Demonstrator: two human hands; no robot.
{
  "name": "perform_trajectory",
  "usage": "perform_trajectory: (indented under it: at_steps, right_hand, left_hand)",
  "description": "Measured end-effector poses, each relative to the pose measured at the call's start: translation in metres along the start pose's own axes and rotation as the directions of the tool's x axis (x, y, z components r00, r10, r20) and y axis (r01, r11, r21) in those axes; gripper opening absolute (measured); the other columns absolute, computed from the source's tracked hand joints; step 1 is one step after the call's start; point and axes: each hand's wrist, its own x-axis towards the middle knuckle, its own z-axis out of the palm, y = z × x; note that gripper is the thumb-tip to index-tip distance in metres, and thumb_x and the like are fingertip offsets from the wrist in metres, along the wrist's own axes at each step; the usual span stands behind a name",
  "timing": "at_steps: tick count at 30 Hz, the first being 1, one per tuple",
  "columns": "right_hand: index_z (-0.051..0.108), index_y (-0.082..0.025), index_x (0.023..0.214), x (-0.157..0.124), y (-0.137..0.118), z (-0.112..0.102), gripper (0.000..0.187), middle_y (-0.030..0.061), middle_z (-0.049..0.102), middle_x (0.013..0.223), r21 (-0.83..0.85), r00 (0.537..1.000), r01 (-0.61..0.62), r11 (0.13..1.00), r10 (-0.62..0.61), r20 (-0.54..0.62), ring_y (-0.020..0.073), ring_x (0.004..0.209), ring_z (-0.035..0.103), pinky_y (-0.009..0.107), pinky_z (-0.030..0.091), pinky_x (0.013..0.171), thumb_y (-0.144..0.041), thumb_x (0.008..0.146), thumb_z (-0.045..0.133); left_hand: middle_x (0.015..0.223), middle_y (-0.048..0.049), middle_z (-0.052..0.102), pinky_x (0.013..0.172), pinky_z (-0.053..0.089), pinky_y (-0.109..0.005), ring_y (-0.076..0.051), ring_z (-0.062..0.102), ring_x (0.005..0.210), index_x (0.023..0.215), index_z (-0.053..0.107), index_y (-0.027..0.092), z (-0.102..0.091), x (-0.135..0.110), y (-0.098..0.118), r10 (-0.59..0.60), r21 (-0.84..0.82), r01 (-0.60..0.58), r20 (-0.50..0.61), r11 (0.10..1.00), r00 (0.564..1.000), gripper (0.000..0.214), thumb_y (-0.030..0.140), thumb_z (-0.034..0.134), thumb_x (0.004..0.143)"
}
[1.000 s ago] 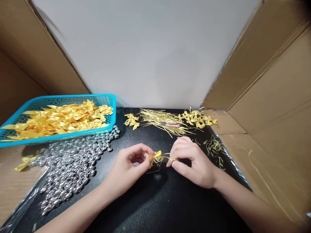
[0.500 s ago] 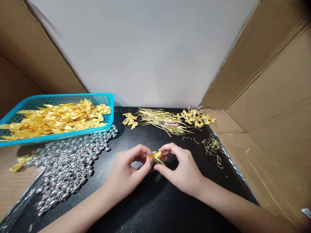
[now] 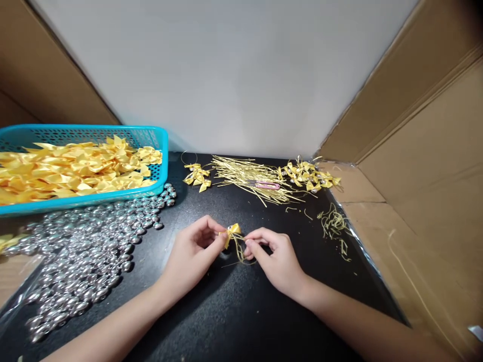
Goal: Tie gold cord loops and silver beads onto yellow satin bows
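Observation:
A yellow ribbon bow (image 3: 234,229) is pinched between the thumb and fingers of my left hand (image 3: 198,246). Thin gold cord (image 3: 239,247) hangs from the bow in loose strands. My right hand (image 3: 275,256) is closed, with thumb and forefinger pinching an end of that cord just right of the bow. A small shiny spot shows at the bow's middle, too small to make out fully. Both hands are above the black table top (image 3: 226,317).
A blue basket (image 3: 164,166) of yellow bows stands at the left, with silver beads (image 3: 86,256) heaped before it. Cut gold cords (image 3: 241,173) and pink-handled snips (image 3: 266,185) lie at the back, between finished-looking bows (image 3: 311,176) and a smaller group (image 3: 196,177). Cord scraps (image 3: 334,223) lie right.
My right hand has drawn away from the bow to the right and now pinches the cord. The bow is tilted in my left hand. The whole view has shifted slightly.

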Motion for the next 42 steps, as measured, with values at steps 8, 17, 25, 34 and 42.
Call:
perform_trajectory:
  at_steps: [8, 17, 25, 34, 42]
  right_hand:
    - [0.062, -0.017, 0.071, -0.001, 0.000, -0.002, 0.015, 0.0010, 0.065, 0.060, -0.068, 0.997, 0.025, 0.997, -0.030, -0.069, 0.0136, 0.054, 0.063, 0.025, 0.053, 0.053, -0.021, 0.084, 0.058]
    - [0.065, -0.015, 0.072, 0.001, -0.001, -0.001, 0.014, -0.0003, 0.063, 0.056, -0.097, 0.992, 0.122, 0.988, -0.125, -0.024, 0.0112, 0.050, 0.058, 0.022, 0.048, 0.054, -0.016, 0.084, 0.058]
    - [0.071, -0.016, 0.080, 0.002, 0.000, -0.002, 0.012, -0.0005, 0.068, 0.060, -0.129, 0.969, 0.247, 0.960, -0.243, 0.041, 0.0107, 0.053, 0.062, 0.022, 0.049, 0.059, -0.016, 0.087, 0.061]
    - [0.071, -0.016, 0.076, 0.000, -0.002, -0.003, 0.011, -0.0007, 0.065, 0.057, -0.219, 0.942, 0.316, 0.923, -0.333, -0.045, 0.0105, 0.049, 0.059, 0.021, 0.048, 0.054, -0.012, 0.082, 0.063]
    - [0.067, -0.017, 0.071, 0.000, -0.005, -0.005, 0.014, -0.0020, 0.059, 0.054, -0.181, 0.916, 0.375, 0.909, -0.393, -0.075, 0.0095, 0.047, 0.054, 0.021, 0.046, 0.051, -0.008, 0.078, 0.060]
  left_hand:
    - [0.058, 0.0027, 0.061, 0.049, 0.043, -0.021, -0.012, 0.055, 0.051, 0.071, 0.057, 0.019, -0.002, -0.002, -0.013, 0.081, 0.121, -0.076, -0.040, 0.990, 0.996, 0.016, 0.027, 0.060, 0.083]
    - [0.069, 0.0027, 0.056, 0.057, 0.041, -0.024, -0.013, 0.054, 0.062, 0.088, 0.067, 0.021, -0.002, -0.004, -0.018, 0.369, 0.279, -0.402, 0.163, 0.872, 0.915, 0.014, 0.016, 0.053, 0.088]
    - [0.074, 0.0008, 0.054, 0.063, 0.045, -0.025, -0.014, 0.057, 0.069, 0.096, 0.073, 0.021, 0.001, 0.001, -0.018, 0.377, 0.243, -0.447, 0.283, 0.861, 0.882, 0.015, 0.014, 0.062, 0.088]
    - [0.069, 0.0013, 0.055, 0.059, 0.042, -0.025, -0.013, 0.054, 0.064, 0.077, 0.069, 0.019, -0.003, 0.003, -0.017, 0.286, 0.189, -0.333, 0.237, 0.924, 0.928, 0.015, 0.018, 0.061, 0.089]
    - [0.074, 0.0013, 0.049, 0.062, 0.038, -0.025, -0.014, 0.048, 0.068, 0.069, 0.058, 0.020, -0.016, 0.010, -0.023, 0.172, -0.166, -0.138, 0.207, 0.976, 0.963, 0.024, 0.024, 0.053, 0.092]
